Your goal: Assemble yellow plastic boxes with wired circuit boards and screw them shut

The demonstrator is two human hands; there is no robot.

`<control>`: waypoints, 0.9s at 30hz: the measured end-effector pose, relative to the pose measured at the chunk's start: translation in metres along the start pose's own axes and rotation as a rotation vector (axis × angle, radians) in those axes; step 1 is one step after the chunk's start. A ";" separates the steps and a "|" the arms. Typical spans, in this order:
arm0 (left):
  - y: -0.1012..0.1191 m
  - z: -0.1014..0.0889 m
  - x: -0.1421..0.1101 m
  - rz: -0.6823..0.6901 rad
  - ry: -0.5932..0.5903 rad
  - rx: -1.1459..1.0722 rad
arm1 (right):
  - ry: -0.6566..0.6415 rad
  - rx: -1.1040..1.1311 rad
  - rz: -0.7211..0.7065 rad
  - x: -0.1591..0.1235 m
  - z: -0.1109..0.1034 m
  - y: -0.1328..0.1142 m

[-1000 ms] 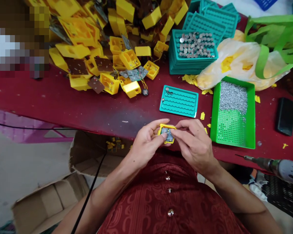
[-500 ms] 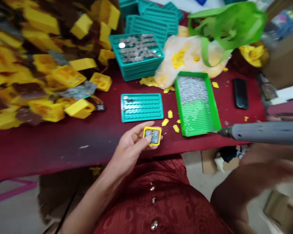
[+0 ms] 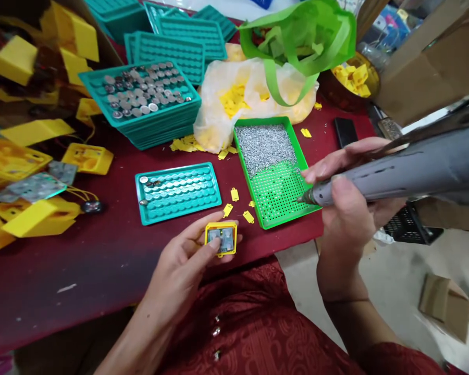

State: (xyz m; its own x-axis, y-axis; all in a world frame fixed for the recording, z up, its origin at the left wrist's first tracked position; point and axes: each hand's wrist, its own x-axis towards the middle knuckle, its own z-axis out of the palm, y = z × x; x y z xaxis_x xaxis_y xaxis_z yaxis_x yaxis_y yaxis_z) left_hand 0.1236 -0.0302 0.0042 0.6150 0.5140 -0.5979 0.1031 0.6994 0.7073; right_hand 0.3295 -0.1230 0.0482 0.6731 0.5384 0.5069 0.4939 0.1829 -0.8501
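My left hand (image 3: 187, 258) grips a small yellow plastic case (image 3: 234, 245), its open side up and a grey-and-green circuit part inside; my thumb presses on that part. My right hand (image 3: 346, 211) is wrapped round a grey electric screwdriver (image 3: 398, 172). The screwdriver's tip points left, over the right side of a green tray (image 3: 262, 223) with a perforated bottom. Small silver screws (image 3: 263, 146) fill the tray's far half. Whether the tip touches a screw I cannot make out. Between tray and left hand lie a few small yellow covers (image 3: 234, 195).
A teal tray (image 3: 180, 221) holding a few button cells lies left of the covers. Behind it rises a stack of teal trays (image 3: 160, 136) topped with many button cells. Yellow cases (image 3: 42, 213) with wires heap at left. A green bag (image 3: 297, 31) and black phone (image 3: 345, 133) lie further back.
My right hand has come in and now wraps round the screwdriver, which earlier hung with its tip near the green tray. The view has shifted right. The left hand keeps hold of the case.
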 end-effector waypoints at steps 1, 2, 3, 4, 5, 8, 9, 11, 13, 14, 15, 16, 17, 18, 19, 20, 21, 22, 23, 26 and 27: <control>0.001 0.002 -0.001 -0.004 0.005 0.000 | 0.054 0.054 -0.029 0.001 0.003 0.006; 0.002 0.003 -0.001 -0.007 0.011 0.002 | 0.105 0.108 -0.064 0.001 0.007 0.014; 0.003 0.005 -0.002 -0.010 0.020 0.005 | 0.146 0.139 -0.089 0.000 0.010 0.023; 0.004 0.006 -0.003 -0.010 0.031 0.007 | 0.165 0.140 -0.098 -0.001 0.014 0.033; 0.005 0.008 -0.003 -0.007 0.041 0.006 | 0.172 0.134 -0.099 -0.002 0.017 0.042; 0.006 0.010 -0.003 -0.011 0.056 -0.009 | 0.173 0.107 -0.063 -0.006 0.023 0.063; 0.006 0.010 -0.002 -0.016 0.059 -0.012 | 0.176 0.109 -0.060 -0.008 0.024 0.067; 0.006 0.009 -0.001 -0.025 0.062 -0.011 | 0.180 0.131 -0.071 -0.009 0.025 0.069; 0.006 0.009 0.000 -0.028 0.067 -0.003 | 0.173 0.160 -0.080 -0.009 0.026 0.067; 0.007 0.009 0.001 -0.027 0.068 0.000 | 0.167 0.165 -0.075 -0.009 0.026 0.066; 0.007 0.008 0.001 -0.027 0.068 0.003 | 0.161 0.163 -0.065 -0.009 0.027 0.065; 0.007 0.008 0.001 -0.028 0.068 0.006 | 0.159 0.155 -0.056 -0.009 0.027 0.064; 0.008 0.008 0.002 -0.030 0.068 0.009 | 0.158 0.149 -0.051 -0.009 0.027 0.064; 0.008 0.008 0.002 -0.031 0.069 0.011 | 0.160 0.144 -0.052 -0.009 0.027 0.064; 0.008 0.009 0.002 -0.031 0.070 0.012 | 0.161 0.141 -0.058 -0.009 0.027 0.065; 0.009 0.009 0.002 -0.032 0.073 0.012 | 0.160 0.139 -0.066 -0.008 0.027 0.065; 0.009 0.009 0.002 -0.032 0.076 0.011 | 0.159 0.138 -0.073 -0.008 0.027 0.066; 0.009 0.009 0.002 -0.030 0.076 0.009 | 0.156 0.137 -0.076 -0.009 0.027 0.067; 0.009 0.009 0.002 -0.027 0.075 0.008 | 0.155 0.132 -0.073 -0.009 0.027 0.068; 0.009 0.008 0.003 -0.026 0.064 0.011 | 0.160 0.102 -0.047 -0.009 0.026 0.068; 0.009 0.008 0.003 -0.027 0.062 0.012 | 0.162 0.092 -0.039 -0.009 0.026 0.068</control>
State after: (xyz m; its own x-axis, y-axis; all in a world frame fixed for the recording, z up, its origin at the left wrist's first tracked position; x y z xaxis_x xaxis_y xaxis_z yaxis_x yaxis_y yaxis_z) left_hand 0.1328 -0.0262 0.0116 0.5624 0.5251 -0.6387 0.1289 0.7073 0.6950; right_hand 0.3424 -0.0939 -0.0184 0.7382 0.3913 0.5495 0.4735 0.2797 -0.8352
